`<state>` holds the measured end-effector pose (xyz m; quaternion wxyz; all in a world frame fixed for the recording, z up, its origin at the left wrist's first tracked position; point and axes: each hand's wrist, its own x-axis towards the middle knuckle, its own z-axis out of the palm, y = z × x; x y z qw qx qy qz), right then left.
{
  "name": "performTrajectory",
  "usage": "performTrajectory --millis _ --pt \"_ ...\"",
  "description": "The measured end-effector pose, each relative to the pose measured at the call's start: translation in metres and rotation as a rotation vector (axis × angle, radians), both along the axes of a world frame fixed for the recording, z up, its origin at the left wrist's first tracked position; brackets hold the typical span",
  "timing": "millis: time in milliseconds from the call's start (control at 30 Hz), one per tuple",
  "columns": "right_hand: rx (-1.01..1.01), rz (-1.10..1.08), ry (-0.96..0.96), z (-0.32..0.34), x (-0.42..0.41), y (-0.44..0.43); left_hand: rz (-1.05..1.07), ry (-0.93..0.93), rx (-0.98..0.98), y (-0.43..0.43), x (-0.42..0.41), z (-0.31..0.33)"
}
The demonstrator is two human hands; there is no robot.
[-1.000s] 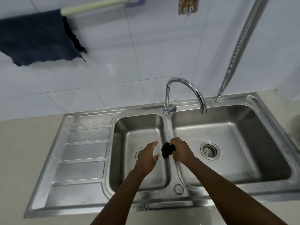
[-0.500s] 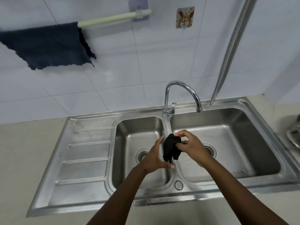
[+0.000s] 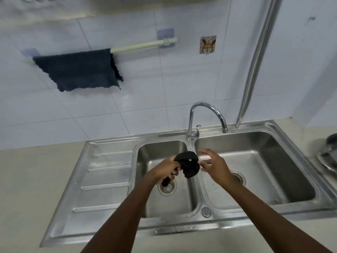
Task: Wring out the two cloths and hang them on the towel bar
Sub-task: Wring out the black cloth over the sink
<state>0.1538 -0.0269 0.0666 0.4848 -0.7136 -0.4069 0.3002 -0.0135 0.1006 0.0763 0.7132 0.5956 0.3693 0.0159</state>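
The black cloth [image 3: 187, 164] hangs bunched above the divider between the two basins of the sink [image 3: 109, 179], so any drips fall into steel and not onto the counter. The left hand [image 3: 166, 168] is closed around one end, with a twisted tail of fabric trailing out below the fist toward the left drain [image 3: 167, 187]. The right hand [image 3: 214, 166] pinches the opposite side between thumb and fingertips, the other fingers loosely spread. Holding the two ends apart like this looks like the start of opening the cloth out flat, which suggests the wringing of this one is done or nearly so.

Behind the basins, the tap [image 3: 206, 115] stands at the back rim with its spout over the right basin; no water shows running from it. Higher on the tiled wall, a dark blue cloth [image 3: 78, 70] is draped over the left part of the towel bar [image 3: 144, 45], leaving the right stretch bare. That free stretch is the likely place for the black one, so one cloth appears hung and one remains
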Motion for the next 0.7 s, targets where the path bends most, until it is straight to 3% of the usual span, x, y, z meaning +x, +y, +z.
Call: performTrajectory --millis 100,200,433,533,700 --pt "0.130 0.139 -0.401 -0.004 -0.015 -0.008 0.035 0.069 -0.069 0.008 -0.006 0.007" --pt "0.128 0.247 -0.641 -0.013 -0.036 -0.011 0.018 0.079 -0.167 0.008 -0.011 0.019" --pt "0.150 0.195 -0.661 -0.015 -0.055 0.021 -0.077 -0.087 -0.547 0.014 -0.027 0.039" --pt "0.124 0.252 -0.634 -0.001 -0.057 0.031 -0.085 -0.073 -0.406 0.018 -0.034 0.045" --pt "-0.105 0.390 -0.874 0.008 -0.052 0.040 -0.201 0.125 0.025 0.024 -0.044 0.052"
